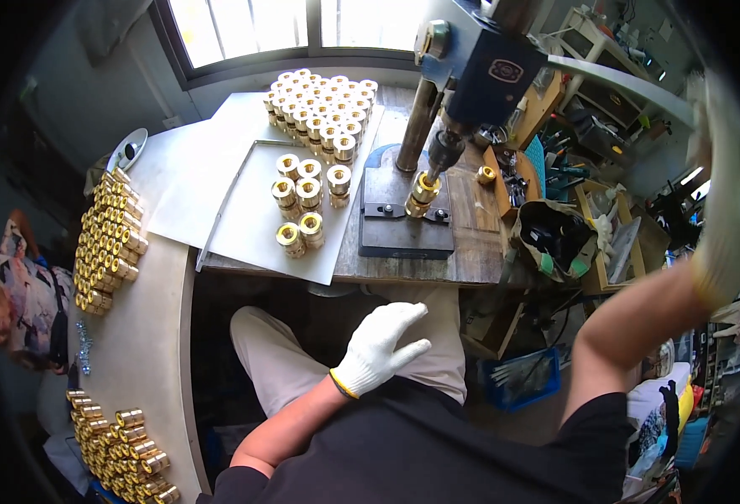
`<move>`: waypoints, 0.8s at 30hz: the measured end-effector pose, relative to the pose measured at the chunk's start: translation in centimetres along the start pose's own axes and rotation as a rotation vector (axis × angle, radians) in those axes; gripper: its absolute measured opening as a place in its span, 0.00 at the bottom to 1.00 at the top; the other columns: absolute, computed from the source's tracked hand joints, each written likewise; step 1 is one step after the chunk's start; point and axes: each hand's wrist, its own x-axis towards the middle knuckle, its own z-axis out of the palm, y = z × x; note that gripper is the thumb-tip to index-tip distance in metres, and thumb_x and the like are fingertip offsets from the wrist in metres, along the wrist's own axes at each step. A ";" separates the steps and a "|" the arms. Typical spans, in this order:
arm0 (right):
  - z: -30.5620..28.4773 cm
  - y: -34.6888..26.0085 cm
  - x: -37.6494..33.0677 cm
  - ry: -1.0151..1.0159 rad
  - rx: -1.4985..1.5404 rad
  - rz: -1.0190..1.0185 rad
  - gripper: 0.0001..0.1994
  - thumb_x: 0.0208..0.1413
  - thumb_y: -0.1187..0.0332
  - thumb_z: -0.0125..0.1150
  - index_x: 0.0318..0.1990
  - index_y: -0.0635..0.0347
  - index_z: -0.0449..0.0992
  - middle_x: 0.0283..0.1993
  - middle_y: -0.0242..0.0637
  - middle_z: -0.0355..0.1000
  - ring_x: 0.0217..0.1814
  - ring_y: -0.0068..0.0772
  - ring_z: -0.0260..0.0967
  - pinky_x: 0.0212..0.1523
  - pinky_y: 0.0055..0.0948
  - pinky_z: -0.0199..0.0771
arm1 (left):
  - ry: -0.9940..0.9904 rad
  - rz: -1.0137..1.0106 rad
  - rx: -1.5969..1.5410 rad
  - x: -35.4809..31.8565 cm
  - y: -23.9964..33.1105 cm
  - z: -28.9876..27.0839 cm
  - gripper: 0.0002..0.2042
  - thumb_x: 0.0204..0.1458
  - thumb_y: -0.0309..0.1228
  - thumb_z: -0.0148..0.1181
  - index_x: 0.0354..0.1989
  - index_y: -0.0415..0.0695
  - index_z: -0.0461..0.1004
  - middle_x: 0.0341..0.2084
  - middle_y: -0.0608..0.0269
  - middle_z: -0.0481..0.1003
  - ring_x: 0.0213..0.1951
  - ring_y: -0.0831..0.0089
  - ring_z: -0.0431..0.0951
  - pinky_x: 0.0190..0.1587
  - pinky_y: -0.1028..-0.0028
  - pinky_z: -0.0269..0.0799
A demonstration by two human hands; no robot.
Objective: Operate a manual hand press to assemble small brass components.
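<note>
A blue arbor press [489, 77] stands at the bench's right part, its chuck [447, 151] lowered onto a brass fitting [423, 198]. That fitting sits upright on the dark metal base [406, 238]. My right hand [721, 168], in a white knit glove, is raised at the far right and closed round the end of the pale press lever [622, 82]; motion blurs its fingers. In front of my lap, my gloved left hand [380, 349] holds nothing, thumb and fingers apart. Several fittings [308, 193] stand on a white sheet [315, 267] left of the press.
A large block of brass fittings [324, 109] stands behind, near the window. More fitting stacks [109, 244] line the left table [164, 353]. Right of the press lie a loose brass part [486, 175], a dark bag [552, 238] and wooden trays. Another person [34, 286] is at far left.
</note>
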 end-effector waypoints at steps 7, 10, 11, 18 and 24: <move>4.0 -1.5 -16.0 -0.270 0.137 0.441 0.22 0.77 0.77 0.61 0.75 0.66 0.80 0.46 0.41 0.87 0.41 0.21 0.79 0.43 0.27 0.82 | -0.120 0.247 -0.066 5.6 3.4 -1.6 0.31 0.57 0.37 0.81 0.69 0.43 0.79 0.60 0.49 0.82 0.61 0.45 0.82 0.64 0.52 0.79; 5.2 -0.1 -12.2 -0.515 0.251 0.477 0.27 0.77 0.76 0.61 0.82 0.63 0.72 0.47 0.41 0.85 0.43 0.18 0.78 0.50 0.27 0.84 | 0.114 0.513 -0.057 13.0 9.8 -2.7 0.39 0.38 0.38 0.84 0.64 0.43 0.80 0.64 0.54 0.77 0.65 0.46 0.79 0.66 0.50 0.79; 5.4 0.9 -11.0 -0.543 0.303 0.395 0.28 0.78 0.78 0.58 0.83 0.60 0.70 0.53 0.40 0.84 0.50 0.18 0.79 0.55 0.27 0.83 | 0.283 0.673 -0.149 15.7 12.4 -1.8 0.39 0.31 0.38 0.85 0.59 0.43 0.79 0.64 0.53 0.74 0.68 0.45 0.77 0.67 0.45 0.77; 9.5 0.9 -12.5 -0.488 0.318 0.340 0.28 0.81 0.75 0.52 0.85 0.59 0.68 0.66 0.40 0.80 0.65 0.22 0.76 0.66 0.29 0.80 | 0.124 0.752 -0.048 22.6 18.5 0.9 0.27 0.46 0.54 0.76 0.45 0.43 0.88 0.49 0.55 0.81 0.55 0.54 0.76 0.73 0.49 0.69; 12.5 2.5 -16.4 -0.421 0.375 0.349 0.27 0.83 0.70 0.50 0.85 0.60 0.67 0.73 0.41 0.76 0.74 0.26 0.71 0.73 0.30 0.76 | 0.152 0.757 0.125 23.0 12.5 4.3 0.30 0.43 0.63 0.76 0.37 0.45 0.89 0.35 0.67 0.82 0.49 0.60 0.79 0.65 0.56 0.72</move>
